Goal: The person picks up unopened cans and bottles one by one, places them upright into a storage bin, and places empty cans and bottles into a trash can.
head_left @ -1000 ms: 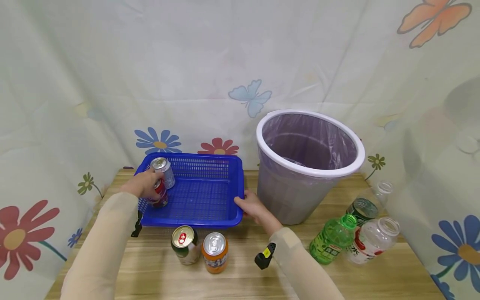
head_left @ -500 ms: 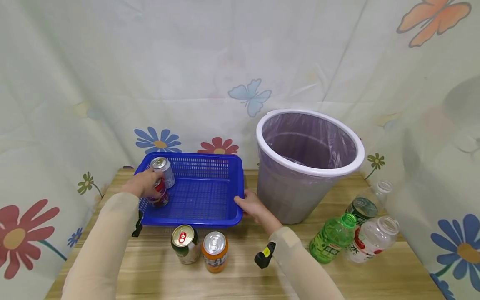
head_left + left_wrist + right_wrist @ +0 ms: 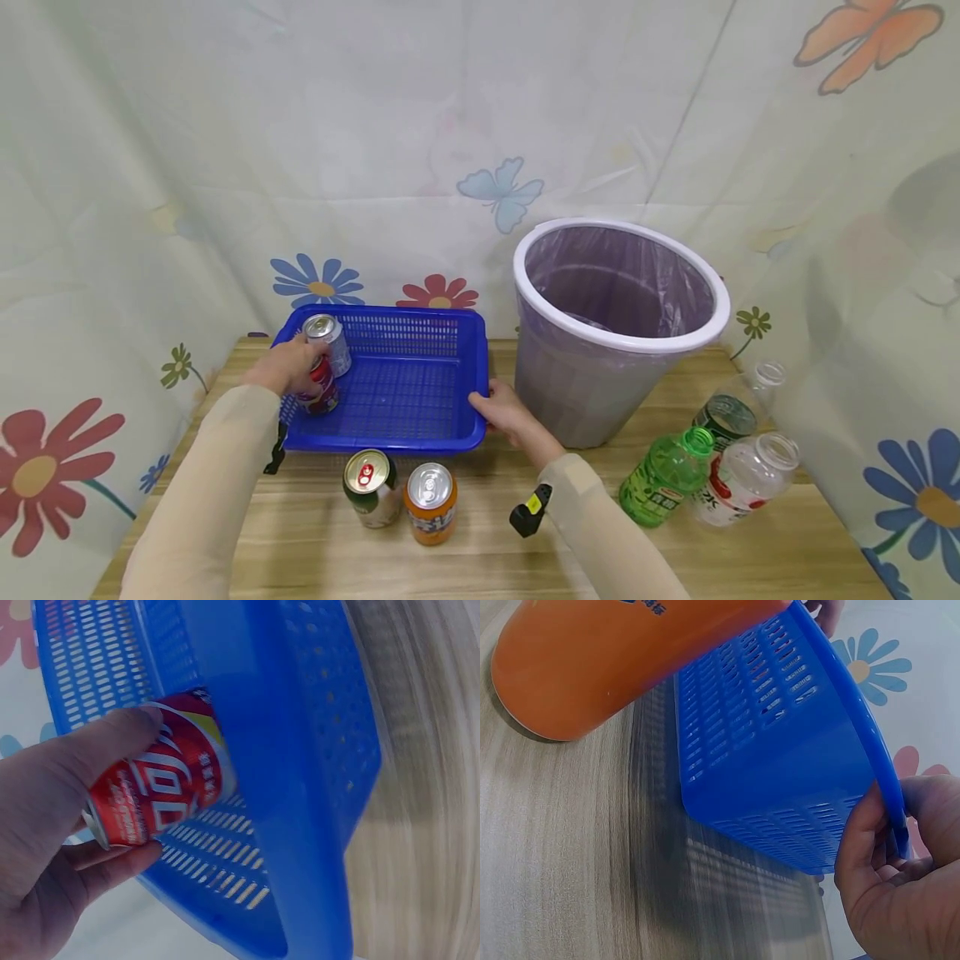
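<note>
My left hand (image 3: 288,367) holds a red soda can (image 3: 169,776) between thumb and fingers, inside the left end of the blue basket (image 3: 405,446). A silver-topped can (image 3: 330,342) stands just behind it in the basket. In the right wrist view my right hand (image 3: 907,877) pinches the basket's right rim, thumb on one side and curled fingers on the other. In front of the basket stand a green and white can (image 3: 371,492) with a gold top and an orange can (image 3: 431,508).
A grey bin (image 3: 570,392) with a white rim and a plastic liner stands right of the basket. At the table's right are a green bottle (image 3: 663,479), a clear bottle with a red-marked label (image 3: 750,479) and another clear bottle with a dark label (image 3: 731,412).
</note>
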